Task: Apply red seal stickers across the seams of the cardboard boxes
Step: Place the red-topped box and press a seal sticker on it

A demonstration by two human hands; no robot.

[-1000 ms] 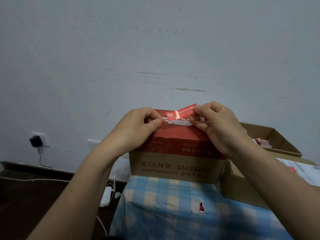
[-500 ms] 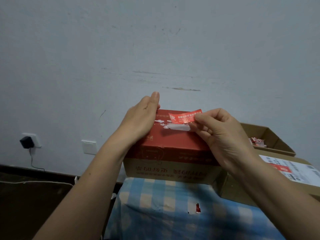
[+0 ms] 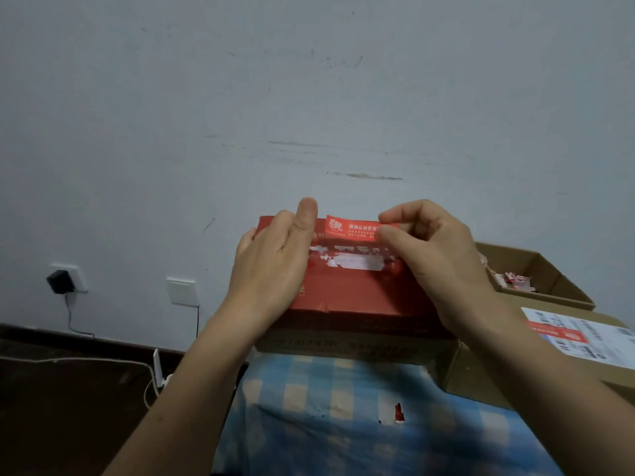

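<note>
Red seal sticker [image 3: 350, 228] is held level over the far edge of the red-topped cardboard box [image 3: 357, 297], its right end pinched between the thumb and forefinger of the right hand [image 3: 443, 259]. The left hand [image 3: 275, 266] lies flat on the left part of the box top, fingers [image 3: 307, 214] straight and pressed together. A torn whitish strip runs across the lid. The box stands on a blue checked cloth [image 3: 326, 424], with two brown boxes [image 3: 481, 383] just beside it on the right.
</note>
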